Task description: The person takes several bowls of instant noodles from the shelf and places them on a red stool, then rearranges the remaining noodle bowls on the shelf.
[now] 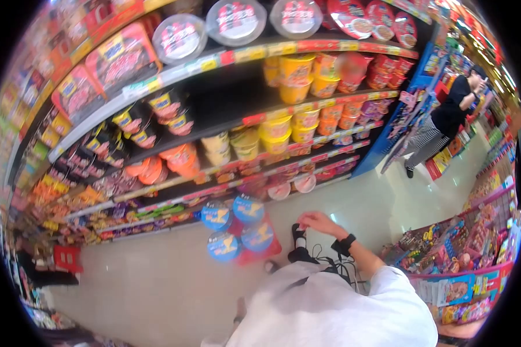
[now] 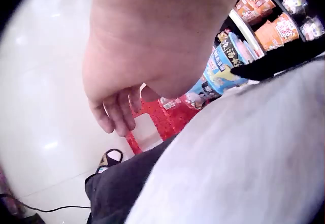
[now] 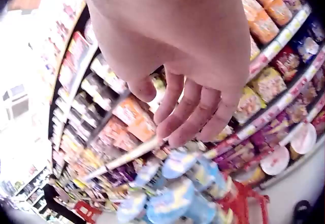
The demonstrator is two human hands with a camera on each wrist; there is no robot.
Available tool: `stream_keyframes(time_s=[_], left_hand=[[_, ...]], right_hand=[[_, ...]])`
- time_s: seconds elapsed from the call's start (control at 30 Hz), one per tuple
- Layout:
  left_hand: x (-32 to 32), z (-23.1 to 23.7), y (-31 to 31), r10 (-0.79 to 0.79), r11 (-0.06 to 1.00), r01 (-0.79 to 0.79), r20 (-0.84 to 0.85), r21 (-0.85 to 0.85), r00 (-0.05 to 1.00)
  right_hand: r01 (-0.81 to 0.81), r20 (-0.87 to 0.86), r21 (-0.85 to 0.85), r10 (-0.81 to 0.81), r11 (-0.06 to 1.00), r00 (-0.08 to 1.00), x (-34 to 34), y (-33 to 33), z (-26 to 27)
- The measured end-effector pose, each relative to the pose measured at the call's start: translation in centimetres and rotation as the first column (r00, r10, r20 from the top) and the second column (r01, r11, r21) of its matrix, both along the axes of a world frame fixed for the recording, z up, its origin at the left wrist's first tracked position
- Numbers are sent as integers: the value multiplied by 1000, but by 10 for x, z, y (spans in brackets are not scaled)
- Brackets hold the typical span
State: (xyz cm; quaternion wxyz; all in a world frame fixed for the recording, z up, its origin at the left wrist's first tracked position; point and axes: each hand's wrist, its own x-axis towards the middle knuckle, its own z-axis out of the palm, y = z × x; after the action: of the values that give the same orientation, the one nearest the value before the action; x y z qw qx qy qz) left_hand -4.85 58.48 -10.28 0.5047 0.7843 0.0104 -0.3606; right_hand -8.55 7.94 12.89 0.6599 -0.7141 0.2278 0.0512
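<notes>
Several blue instant-noodle tubs [image 1: 249,208] stand grouped on a red plastic stool [image 1: 275,246] on the floor. My right hand [image 1: 318,223], with a black band at the wrist, hangs right of the stool. Seen in the right wrist view, the right hand [image 3: 188,102] has loosely bent fingers and nothing in them; the tubs [image 3: 172,201] appear below it. Low by the white shirt is my left hand [image 1: 241,305]. Its fingers [image 2: 118,115] hang loosely curled and hold nothing, overlapping the edge of the red stool [image 2: 170,120] in the left wrist view.
Shelves [image 1: 214,104] of packaged noodles run along the front. A person in black [image 1: 451,107] stands at the aisle's far right. Racks of small goods [image 1: 463,248] line the right side. Another red stool [image 1: 68,258] sits far left. Black cables [image 1: 333,265] hang by my legs.
</notes>
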Motion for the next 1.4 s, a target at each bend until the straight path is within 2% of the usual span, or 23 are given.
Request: stream_keyframes(time_s=[0.07,0.13,0.2,0.23,0.3,0.33,0.4,0.43,0.5,0.57,0.6,0.7,0.73,0.8,0.87,0.9,0.97,1.0,1.1,1.2,1.3,1.4], left_hand=[[7,12,-9,0,998,5,83,-57,997],[18,18,-17,6,996,6,120,-94,993],[29,11,-23,26,996,-25,13,-88,1000],[35,1,-23,40,996,-45,-67,-71,997],[51,35,-43,105,975,-141,-208,-170,973],[61,52,-53,44,974,-70,-119,-215,992],[81,65,-71,-37,963,38,9,-267,999],[92,67,-83,-63,958,75,49,-277,997],[111,108,-119,-104,930,86,-32,-357,994],[117,173,-165,-17,950,-48,-202,-310,979],[121,169,-174,-11,937,-72,-237,-341,971],[127,136,-194,13,909,-135,-297,-394,955],[130,115,-202,29,911,-142,-284,-386,958],[125,97,-213,100,910,-179,-222,-374,970],[120,89,-224,209,896,-232,-101,-378,973],[116,69,-223,198,920,-224,-111,-322,974],[111,18,-220,176,957,-199,-125,-211,977],[107,20,-221,247,912,-290,-176,-290,953],[107,71,-227,215,901,-265,-179,-344,960],[104,127,-229,222,931,-227,-52,-287,974],[101,142,-228,276,847,-222,42,-484,960],[99,167,-232,233,922,-152,196,-357,953]], right_hand=[[-79,105,-45,84,996,991,19,1,47],[-108,159,-90,121,990,980,38,0,47],[-80,196,-115,101,990,975,54,-5,35],[-121,182,-252,170,960,969,55,-4,28],[-191,128,-508,293,840,948,55,-2,11],[-154,113,-375,210,914,971,56,2,-5],[-55,39,-100,59,993,997,63,15,-47],[-42,-7,-108,41,993,999,65,21,-69],[-23,-97,-125,11,992,995,70,33,-113],[-31,-207,-58,18,998,978,76,39,-143],[-35,-260,-32,25,999,965,81,40,-150],[77,-206,-223,-124,972,971,98,58,-158],[66,-214,-143,-96,987,972,104,61,-158],[55,-236,24,-48,998,971,108,67,-153],[-16,-246,197,65,980,967,118,79,-114],[-46,-246,282,118,958,962,119,85,-95],[-6,-237,317,86,948,968,117,93,-80],[13,-227,335,68,942,971,117,96,-74],[19,-240,340,67,940,969,116,99,-58],[9,-213,396,83,918,973,105,92,-69],[20,-251,422,95,906,963,99,84,-42],[19,-227,377,73,926,971,101,82,23]])
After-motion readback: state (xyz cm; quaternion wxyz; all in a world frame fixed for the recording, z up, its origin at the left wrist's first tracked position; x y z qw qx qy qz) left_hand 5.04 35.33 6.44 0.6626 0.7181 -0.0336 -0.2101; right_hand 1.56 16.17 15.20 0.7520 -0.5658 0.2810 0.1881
